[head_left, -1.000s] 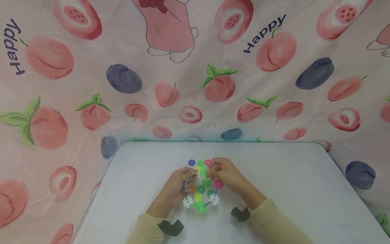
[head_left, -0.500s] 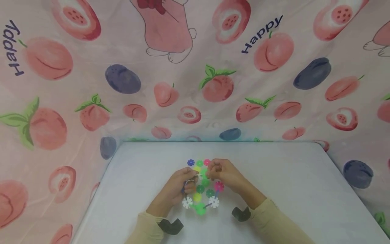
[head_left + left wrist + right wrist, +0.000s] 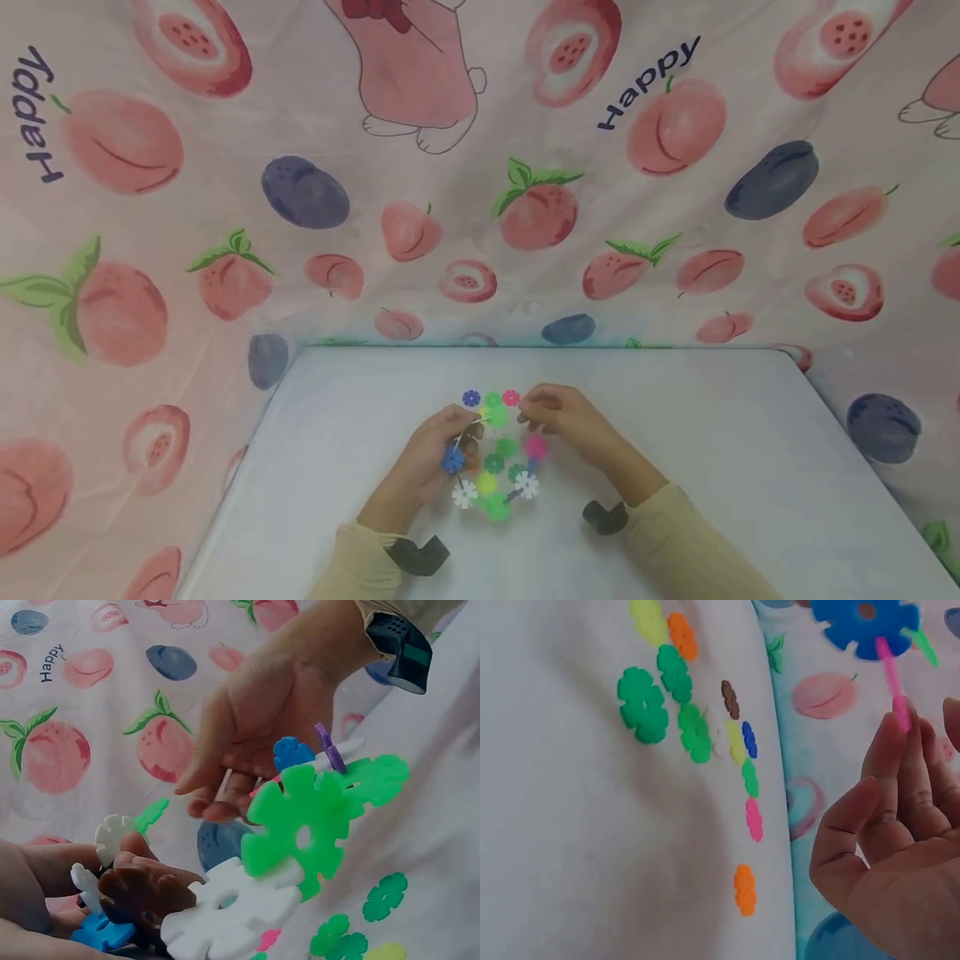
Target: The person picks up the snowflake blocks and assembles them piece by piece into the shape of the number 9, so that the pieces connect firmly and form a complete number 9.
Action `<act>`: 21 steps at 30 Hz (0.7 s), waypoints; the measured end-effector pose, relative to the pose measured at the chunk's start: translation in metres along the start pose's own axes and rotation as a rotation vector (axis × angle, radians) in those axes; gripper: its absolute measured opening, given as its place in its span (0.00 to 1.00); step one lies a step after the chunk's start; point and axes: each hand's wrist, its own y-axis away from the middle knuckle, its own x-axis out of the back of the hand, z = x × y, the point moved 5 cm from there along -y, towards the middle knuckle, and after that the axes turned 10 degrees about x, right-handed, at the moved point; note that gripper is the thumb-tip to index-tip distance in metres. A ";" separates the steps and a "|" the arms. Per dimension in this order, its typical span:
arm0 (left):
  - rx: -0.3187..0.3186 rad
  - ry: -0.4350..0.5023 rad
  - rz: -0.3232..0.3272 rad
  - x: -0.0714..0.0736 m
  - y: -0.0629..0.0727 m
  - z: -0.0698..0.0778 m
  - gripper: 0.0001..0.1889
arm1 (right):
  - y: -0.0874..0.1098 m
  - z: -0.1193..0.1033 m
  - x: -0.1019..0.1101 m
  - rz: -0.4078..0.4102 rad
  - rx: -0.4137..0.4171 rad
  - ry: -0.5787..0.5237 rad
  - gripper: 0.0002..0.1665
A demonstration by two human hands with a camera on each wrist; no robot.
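Note:
My left hand (image 3: pixel 429 457) grips a curved chain of slotted plastic snowflake discs, held above the table. In the left wrist view its fingers are around a brown disc (image 3: pixel 135 894), with a white disc (image 3: pixel 196 922) and a large bright green disc (image 3: pixel 281 829) further along. A light green disc (image 3: pixel 498 415) is joined to a white one at the end by my left fingertips. My right hand (image 3: pixel 561 410), fingers loosely bent, is apart from that end. The right wrist view shows a pink disc (image 3: pixel 891 679), slotted into a blue disc (image 3: pixel 844 622), overlapping its fingers.
Loose discs lie on the white table (image 3: pixel 690 467) beyond and beneath the chain, among them a dark blue disc (image 3: pixel 471 398), a pink disc (image 3: pixel 511 397) and an orange disc (image 3: pixel 745 890). A fruit-printed cloth (image 3: pixel 465 192) hangs behind and beside the table.
My right hand has let go of the light green disc at the chain's end and drawn back to the right. My left hand has turned slightly, bringing the chain's blue disc into view.

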 end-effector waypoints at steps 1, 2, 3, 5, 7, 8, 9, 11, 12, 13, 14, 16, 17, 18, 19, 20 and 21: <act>-0.005 0.003 0.004 0.000 0.000 0.001 0.08 | 0.001 0.002 0.001 -0.009 -0.014 -0.007 0.24; -0.008 0.006 0.009 0.001 0.000 0.001 0.08 | 0.002 0.004 0.000 -0.021 -0.036 -0.006 0.25; -0.014 0.010 0.014 0.002 0.000 0.002 0.08 | 0.003 0.006 0.000 -0.038 -0.060 -0.001 0.26; -0.025 0.034 0.022 0.003 0.000 0.003 0.08 | 0.005 0.010 -0.003 -0.074 -0.106 0.008 0.26; -0.040 0.069 0.034 0.005 0.000 0.004 0.08 | 0.007 0.013 -0.005 -0.098 -0.134 0.015 0.27; -0.049 0.090 0.037 0.005 -0.001 0.004 0.08 | 0.008 0.015 -0.006 -0.104 -0.144 0.023 0.27; -0.059 0.111 0.041 0.006 -0.001 0.005 0.08 | 0.008 0.017 -0.007 -0.105 -0.146 0.024 0.27; -0.072 0.144 0.049 0.007 -0.001 0.006 0.08 | 0.008 0.019 -0.007 -0.098 -0.135 0.016 0.28; -0.078 0.152 0.055 0.007 -0.001 0.006 0.08 | 0.007 0.020 -0.006 -0.094 -0.130 0.010 0.28; -0.080 0.155 0.062 0.007 -0.001 0.006 0.07 | 0.007 0.021 -0.006 -0.093 -0.127 0.008 0.28; -0.079 0.150 0.071 0.008 -0.001 0.006 0.08 | 0.006 0.023 -0.006 -0.097 -0.117 0.002 0.28; -0.067 0.138 0.092 0.009 -0.001 0.006 0.11 | 0.006 0.025 -0.005 -0.105 -0.106 -0.016 0.28; -0.058 0.127 0.101 0.009 -0.001 0.005 0.13 | 0.006 0.026 -0.005 -0.105 -0.104 -0.021 0.27; -0.051 0.112 0.109 0.010 0.000 0.005 0.15 | 0.006 0.027 -0.005 -0.107 -0.099 -0.037 0.27; -0.045 0.100 0.116 0.010 0.000 0.004 0.17 | 0.007 0.027 -0.004 -0.105 -0.093 -0.045 0.27; -0.041 0.088 0.119 0.010 -0.001 0.004 0.18 | 0.007 0.027 -0.004 -0.102 -0.091 -0.050 0.27; -0.036 0.087 0.120 0.010 -0.001 0.003 0.18 | 0.007 0.027 -0.003 -0.095 -0.092 -0.050 0.27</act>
